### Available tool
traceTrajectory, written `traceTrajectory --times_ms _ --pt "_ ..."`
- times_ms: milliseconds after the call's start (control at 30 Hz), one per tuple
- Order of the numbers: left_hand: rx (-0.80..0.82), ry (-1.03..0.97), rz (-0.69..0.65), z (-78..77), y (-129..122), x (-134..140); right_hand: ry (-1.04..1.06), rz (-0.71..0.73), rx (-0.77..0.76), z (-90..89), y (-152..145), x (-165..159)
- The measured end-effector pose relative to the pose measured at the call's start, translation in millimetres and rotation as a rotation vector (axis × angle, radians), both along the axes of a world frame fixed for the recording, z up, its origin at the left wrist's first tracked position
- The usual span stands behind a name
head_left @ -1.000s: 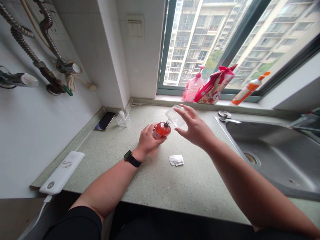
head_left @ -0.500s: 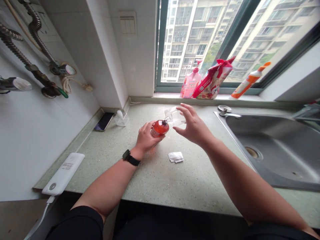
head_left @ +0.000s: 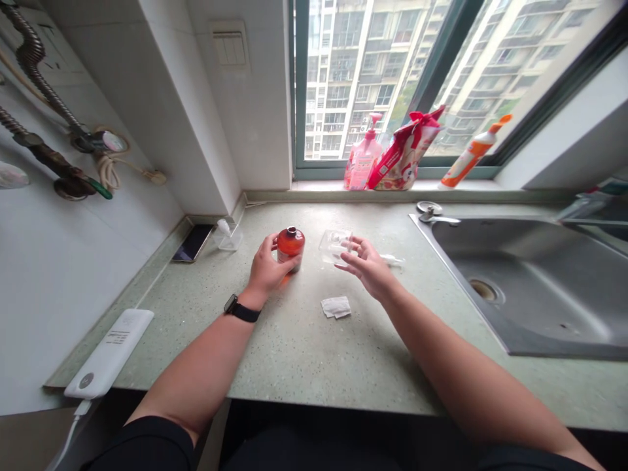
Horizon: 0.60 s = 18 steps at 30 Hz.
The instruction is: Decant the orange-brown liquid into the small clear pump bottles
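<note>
My left hand [head_left: 269, 265] is wrapped around an amber bottle [head_left: 291, 243] full of reddish colour, which stands upright with its neck uncapped. To its right, my right hand [head_left: 367, 265] has its fingers and thumb at the near right side of a clear plastic bottle [head_left: 333, 245], gripping it. The clear bottle is apart from the amber one and looks upright. Partly hidden behind my right hand, a white pump top [head_left: 392, 260] lies on the counter. A folded white tissue [head_left: 336, 307] lies nearer to me, between my forearms.
On the speckled green counter [head_left: 275, 353] are a phone [head_left: 193, 243], a small clear container [head_left: 228, 237] and a white power bank [head_left: 110, 353] with a cable. A steel sink [head_left: 530, 261] is at right. On the windowsill stand a pink pump bottle [head_left: 362, 163], red bag [head_left: 405, 154] and orange-white bottle [head_left: 468, 157].
The clear bottle has come away from the amber bottle's neck and been lowered toward the counter by my right hand. The amber bottle has gone from tilted to upright; the white pump top now shows.
</note>
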<state>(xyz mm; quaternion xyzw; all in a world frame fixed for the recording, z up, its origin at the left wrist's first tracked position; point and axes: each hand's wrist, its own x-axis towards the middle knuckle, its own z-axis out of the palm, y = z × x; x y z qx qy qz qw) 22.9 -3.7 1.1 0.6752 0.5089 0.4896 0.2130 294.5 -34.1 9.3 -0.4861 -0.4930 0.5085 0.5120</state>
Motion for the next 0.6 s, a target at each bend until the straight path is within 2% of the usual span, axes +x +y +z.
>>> traceTrajectory --times_ms 100,267,333,467,533,600 --pt "-0.029 0.010 0.037 -1.7 4 -5 0.089 0.034 -0.055 -10.3 -7 -4" --pt "-0.024 0.115 0.049 2.0 8 -13 0.142 0.109 -0.086 -13.6 -12 -5" --pt "0.078 0.182 0.086 8.9 6 -16 0.162 0.132 -0.099 -13.9 -13 -4" --pt "0.437 0.206 0.178 28.0 -7 -19 0.216 0.160 -0.121 -14.3 -13 -2" --pt "0.492 0.181 0.078 34.6 -17 -14 0.227 0.164 -0.104 -13.6 -13 -1" --pt "0.442 0.163 -0.061 36.6 -26 -5 0.212 0.173 -0.074 -11.9 -14 0"
